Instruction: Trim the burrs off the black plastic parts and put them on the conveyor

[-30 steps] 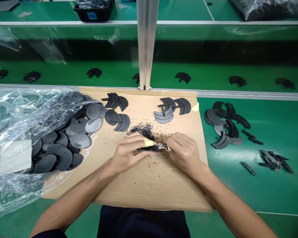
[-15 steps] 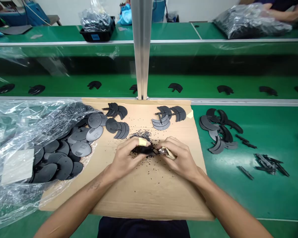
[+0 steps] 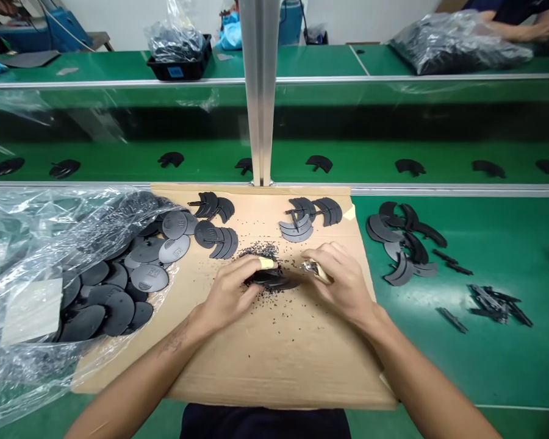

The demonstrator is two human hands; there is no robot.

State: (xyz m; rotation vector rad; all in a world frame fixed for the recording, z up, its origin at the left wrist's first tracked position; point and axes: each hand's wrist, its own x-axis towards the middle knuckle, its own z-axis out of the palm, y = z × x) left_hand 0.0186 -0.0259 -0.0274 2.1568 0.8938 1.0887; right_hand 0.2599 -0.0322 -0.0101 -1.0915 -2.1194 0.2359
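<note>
My left hand (image 3: 233, 286), with yellow tape on a finger, is closed on a dark curved plastic part (image 3: 277, 280) above the middle of the cardboard sheet (image 3: 274, 366). My right hand (image 3: 345, 283) grips what look like nippers (image 3: 318, 270), with a shiny metal head and a pale yellow handle. A gap separates their tip from the part. Tiny black scraps (image 3: 261, 250) lie scattered around and beneath my left hand. Black fan-shaped pieces rest at the sheet's far side, one cluster on the left (image 3: 224, 241) and another on the right (image 3: 297, 228).
At left, a clear plastic bag (image 3: 22, 238) spills black discs (image 3: 149, 277). Curved black pieces (image 3: 414, 244) and slim black sticks (image 3: 498, 303) lie on the green table at right. Beyond a metal post (image 3: 260, 91), parts (image 3: 319, 163) sit on a green strip. A co-worker's arm (image 3: 531, 27) shows behind.
My right hand has drawn the nippers away to the right, off the black part. My left hand keeps the part in nearly the same place, its right end now lower and blurred.
</note>
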